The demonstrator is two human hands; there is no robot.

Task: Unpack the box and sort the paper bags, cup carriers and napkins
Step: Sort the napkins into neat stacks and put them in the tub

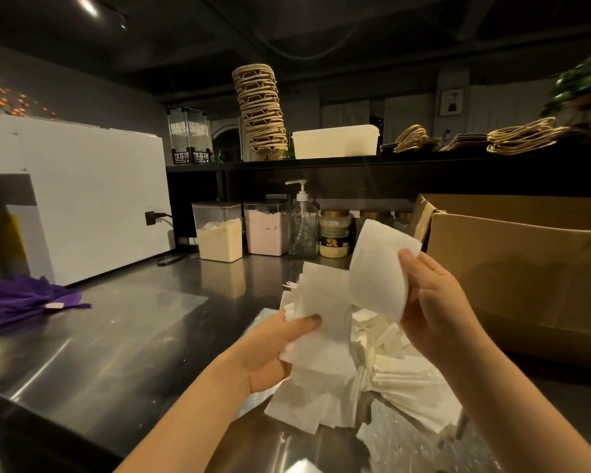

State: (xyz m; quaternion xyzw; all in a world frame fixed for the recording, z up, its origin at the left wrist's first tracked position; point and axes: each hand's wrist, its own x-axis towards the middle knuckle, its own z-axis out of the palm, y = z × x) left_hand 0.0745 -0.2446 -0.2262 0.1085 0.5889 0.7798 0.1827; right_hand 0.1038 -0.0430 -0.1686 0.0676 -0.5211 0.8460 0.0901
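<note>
Sorting stage: napkins are in hand; the cup carriers (261, 110) and paper bags (522, 136) stand on the shelf (355, 162) above, so the napkins look like the last group to deal with.
Left grip: the left hand (270, 349) is closed on a napkin bundle (321, 302), thumb pressed across its front face and fingers hidden behind it.
Right grip: the right hand (437, 302) pinches a loose napkin (379, 268) by its right edge, thumb on the front.
Key relation: the loose napkin sits just up and to the right of the bundle, and its lower left part overlaps the bundle's upper right corner. Both sheets stand roughly upright with their faces toward the camera, so the loose one probably only needs to slide left and down to lie flush.
Loose napkin shape: it curls back at the top, not flat.
Napkin pile (400, 380): it lies on the desk (116, 336) beneath and between the hands, fanned out unevenly.
Box (526, 268): it is on the desk to the right, near the pile; its inside is hidden.
Nearer hand: the right hand is closer to the box and the pile's fanned side, the left to the bare desk.
Risk: the curl could leave the edges misaligned.
</note>
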